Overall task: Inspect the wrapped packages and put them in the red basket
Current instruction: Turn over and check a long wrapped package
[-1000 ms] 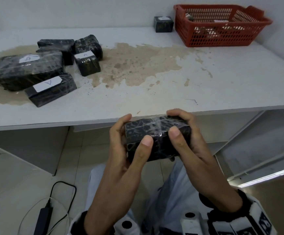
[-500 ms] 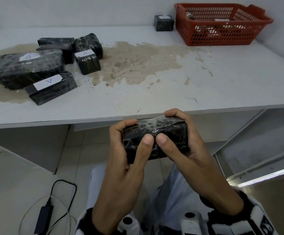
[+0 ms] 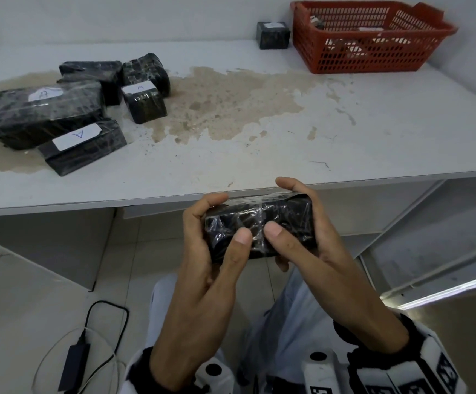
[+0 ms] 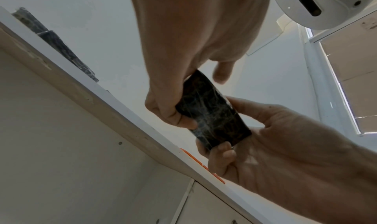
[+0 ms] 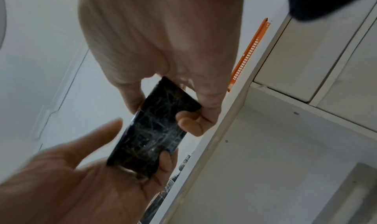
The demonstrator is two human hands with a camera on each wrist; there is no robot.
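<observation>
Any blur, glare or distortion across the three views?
Head: sharp, table edge bows from the wide lens, glare on the package wrap. Left wrist: dim, backlit. Right wrist: left hand blurred in the foreground.

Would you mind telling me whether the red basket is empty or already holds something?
Not empty: through the mesh wall of the red basket several items show inside, too small to identify.

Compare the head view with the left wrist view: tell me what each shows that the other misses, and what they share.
Head view only: the tabletop with its brown stain, the pile of labelled black packages, the lone package beside the red basket, and the charger on the floor.

Left wrist view only: the table's underside and the held package's underside.

Shared: the left hand and right hand gripping that package.
</observation>
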